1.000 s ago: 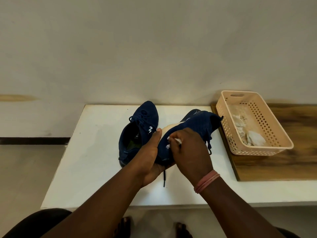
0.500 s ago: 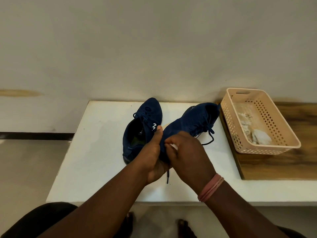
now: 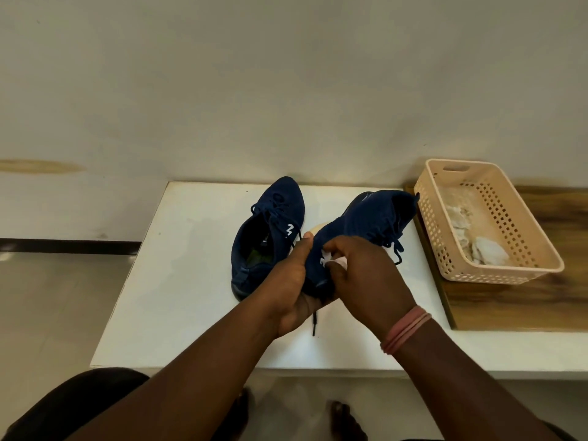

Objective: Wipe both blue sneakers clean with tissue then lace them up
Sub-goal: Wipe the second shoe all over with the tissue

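Nearest: left hand [image 3: 294, 283] cupping the heel of the dark blue knit sneaker [image 3: 366, 232], thumb hooked over its collar. Right hand [image 3: 366, 275] curled, pinching a small white tissue wad [image 3: 339, 261] against the heel side; half a second ago no tissue showing, now exposed at the fingertips, so wiping judged ongoing, lacing not begun. Held above the white table [image 3: 178, 281], long axis running from near-left to far-right, toe toward the beige perforated plastic basket [image 3: 515, 218]. Beyond, second blue sneaker [image 3: 267, 237] flat on the table, toe pointing away.
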